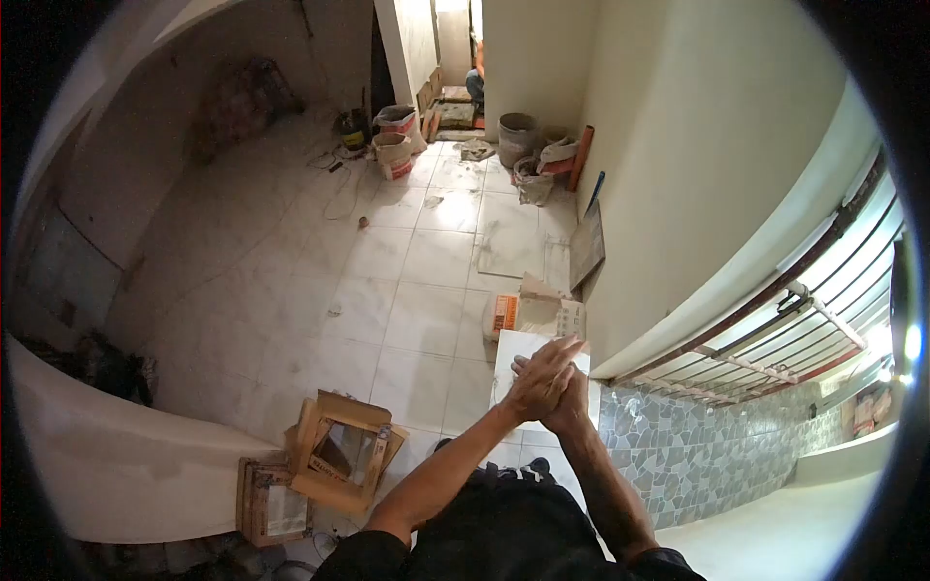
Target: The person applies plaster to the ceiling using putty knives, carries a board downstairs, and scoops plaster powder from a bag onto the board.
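Note:
My left hand (540,383) lies across my right hand (570,411), palm against palm. The fingers of my left hand are stretched out toward the upper right. Only some fingertips of my right hand show, stretched past the far side of the left hand; the rest are hidden. No object is visible in either hand. Below them is a white tile (514,346), partly covered by the hands. An opened cardboard box (550,316) with an orange label stands just beyond the tile.
Stacked cardboard frames (355,415) lie at the lower left. Sacks (392,155), a bucket (517,138) and a leaning tile (586,247) stand farther off. A person (476,85) is partly visible through the doorway. A barred window (775,329) is at right.

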Demonstrator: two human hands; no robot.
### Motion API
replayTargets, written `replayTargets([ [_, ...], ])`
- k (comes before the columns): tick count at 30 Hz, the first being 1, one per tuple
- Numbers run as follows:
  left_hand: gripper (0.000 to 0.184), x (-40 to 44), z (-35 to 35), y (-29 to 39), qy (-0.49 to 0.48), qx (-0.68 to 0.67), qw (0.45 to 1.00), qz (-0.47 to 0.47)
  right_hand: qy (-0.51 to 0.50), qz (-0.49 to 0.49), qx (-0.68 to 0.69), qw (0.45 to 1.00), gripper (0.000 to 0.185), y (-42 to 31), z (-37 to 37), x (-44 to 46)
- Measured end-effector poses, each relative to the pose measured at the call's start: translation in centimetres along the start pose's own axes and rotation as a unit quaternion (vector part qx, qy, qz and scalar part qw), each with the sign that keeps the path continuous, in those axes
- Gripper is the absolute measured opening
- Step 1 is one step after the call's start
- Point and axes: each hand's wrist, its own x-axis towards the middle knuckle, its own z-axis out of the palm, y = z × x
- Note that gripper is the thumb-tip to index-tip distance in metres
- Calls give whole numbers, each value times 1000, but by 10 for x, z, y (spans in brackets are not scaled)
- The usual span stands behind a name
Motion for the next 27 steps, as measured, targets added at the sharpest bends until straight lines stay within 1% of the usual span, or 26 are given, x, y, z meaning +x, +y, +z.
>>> replayTargets([
  [2, 51, -6, -9, 3, -6, 28, 999, 26, 19, 44, 188, 981, 45, -19, 17, -10],
  [3, 51, -15, -7, 5, -13, 59, 997, 39, 32, 80, 279, 956, 44, -17, 23, -21],
  [4, 50, -16, -8, 4, -14, 95, 994, 49, 139, 168, 333, 917, 39, -9, 19, -22],
  [5, 50, -15, -15, -2, -13, 139, 988, 59, 12, 110, 417, 902, 37, 28, -13, -25],
  [6, 50, -20, -20, -8, -11, 158, 987, 39, -41, 110, 453, 884, 37, 28, -21, -27],
  [7, 50, -26, -25, -14, -10, 177, 984, 19, -29, 138, 448, 883, 38, 12, -12, -31],
  [8, 49, -32, -30, -21, -1, 152, 988, -4, -17, 165, 445, 880, 41, -5, -2, -35],
  [9, 48, -43, -33, -25, 6, 122, 992, -26, 59, 215, 392, 892, 44, -26, 13, -39],
  [10, 48, -55, -34, -24, 6, 106, 993, -53, 77, 245, 354, 899, 54, -29, 10, -39],
  [12, 48, -72, -38, -27, 5, 76, 993, -94, 43, 268, 305, 913, 57, -26, 17, -38],
  [13, 48, -81, -40, -26, -5, 73, 988, -136, 25, 277, 282, 918, 58, -24, 19, -39],
  [14, 49, -93, -44, -25, -16, 70, 982, -175, -1, 293, 287, 912, 59, -11, 15, -36],
  [15, 49, -103, -48, -24, -28, 67, 974, -213, 2, 321, 269, 908, 59, 3, 12, -33],
  [16, 51, -119, -46, -33, 0, 62, 971, -230, 5, 348, 250, 904, 58, 10, 15, -30],
  [17, 52, -137, -47, -43, 32, 60, 959, -274, 10, 373, 230, 899, 58, 20, 15, -27],
  [18, 52, -158, -50, -52, 62, 55, 945, -317, 28, 393, 237, 888, 57, 45, -1, -23],
  [19, 53, -185, -51, -68, 91, 50, 928, -359, 31, 392, 205, 896, 57, 57, -7, -20],
  [21, 51, -262, -52, -120, 152, 118, 890, -413, 36, 386, 144, 910, 57, 80, -16, -16],
  [22, 43, -299, -58, -129, 216, 138, 876, -407, 50, 383, 86, 918, 54, 89, -21, -16],
  [23, 33, -383, -31, -206, 208, 229, 877, -369, 39, 383, 47, 922, 52, 99, -30, -17],
  [24, 29, -381, -69, -143, 224, 104, 805, -539, 29, 383, 8, 923, 51, 111, -44, -20],
  [25, 19, -405, -78, -112, 211, 225, 804, -508, 20, 381, -30, 924, 49, 120, -58, -26],
  [26, 21, -490, -51, -163, 93, 302, 741, -593, 33, 393, -103, 913, 46, 126, -68, -35],
  [27, 24, -545, -42, -158, 53, 354, 761, -541, 46, 403, -174, 897, 43, 133, -81, -46],
])
